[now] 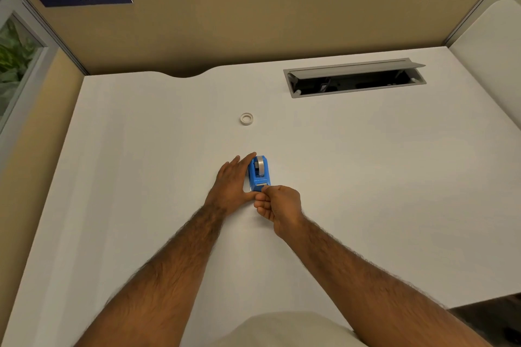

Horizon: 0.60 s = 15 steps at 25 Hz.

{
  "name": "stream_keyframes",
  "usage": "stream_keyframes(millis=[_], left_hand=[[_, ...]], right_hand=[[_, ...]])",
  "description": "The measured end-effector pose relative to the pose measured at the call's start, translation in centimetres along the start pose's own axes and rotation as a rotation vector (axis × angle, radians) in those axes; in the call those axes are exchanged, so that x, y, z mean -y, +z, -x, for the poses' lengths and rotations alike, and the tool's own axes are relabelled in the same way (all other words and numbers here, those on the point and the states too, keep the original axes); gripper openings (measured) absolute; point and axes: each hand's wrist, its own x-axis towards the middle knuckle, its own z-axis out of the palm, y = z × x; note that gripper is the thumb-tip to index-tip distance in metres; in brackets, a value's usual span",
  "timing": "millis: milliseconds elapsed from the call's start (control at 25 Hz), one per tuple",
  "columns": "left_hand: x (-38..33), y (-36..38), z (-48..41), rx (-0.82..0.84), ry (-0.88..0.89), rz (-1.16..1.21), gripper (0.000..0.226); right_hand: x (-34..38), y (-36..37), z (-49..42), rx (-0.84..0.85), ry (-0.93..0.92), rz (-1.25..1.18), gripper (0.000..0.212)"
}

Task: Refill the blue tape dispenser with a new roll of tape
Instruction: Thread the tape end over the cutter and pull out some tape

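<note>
Arms: both forearms bare up to the frame's lower edge, no sleeve showing; dark hair runs along them.
Left hand [232, 184]: bare, no glove; no ring or watch shows on it.
Right hand [279, 207]: bare, no glove; wrist bare, no band or watch.
Fingers: short nails, too small to tell more.
Clothing: a patch of pale beige cloth [284, 329] at the bottom edge, plain, unmarked; which garment it is cannot be told.
</note>
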Motion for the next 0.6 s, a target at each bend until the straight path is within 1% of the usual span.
stream_keyframes(millis=[600], left_hand=[[0.41,0.39,-0.22,0.006,-0.001,0.0,0.098]], right_hand=[[-0.89,0.03,-0.23,-0.013,-0.064,0.033,0.017]])
